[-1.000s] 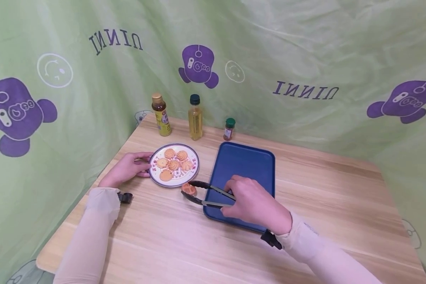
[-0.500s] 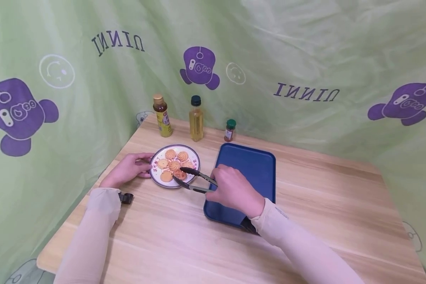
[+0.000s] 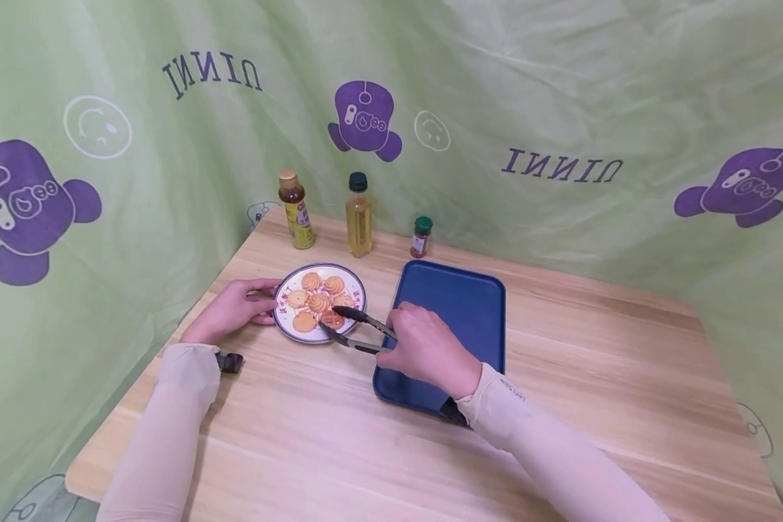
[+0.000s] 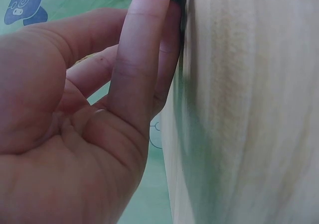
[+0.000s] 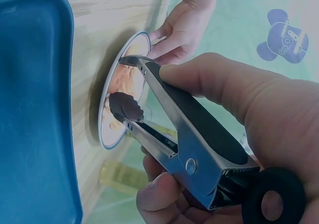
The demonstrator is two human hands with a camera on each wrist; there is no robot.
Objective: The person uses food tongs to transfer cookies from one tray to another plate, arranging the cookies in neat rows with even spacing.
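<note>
In the head view, my left hand (image 3: 235, 312) has its thumb and fingers at the left rim of a round white plate (image 3: 291, 327) with a blue edge and holds it there. Several cookies (image 3: 318, 303) lie on the plate. My right hand (image 3: 431, 348) grips black-tipped metal tongs (image 3: 365, 346), reaching in from the right. The tong tips stand apart over the plate's near right part, on either side of a reddish-brown pretzel-shaped cookie (image 3: 332, 319). The right wrist view shows the spread tongs (image 5: 164, 109) over the plate. In the left wrist view, my left fingers (image 4: 142, 50) are along the tabletop.
A blue tray (image 3: 457, 312) lies right of the plate, under my right hand. Behind stand a yellow-labelled bottle (image 3: 299, 221), an oil bottle (image 3: 359, 225) and a green-capped spice jar (image 3: 420, 238). A green curtain (image 3: 594, 87) hangs behind the wooden table (image 3: 600, 377).
My right hand has moved left and away from me, carrying the pretzel-shaped cookie in the tongs from beside the plate onto it. My left hand has stayed at the rim.
</note>
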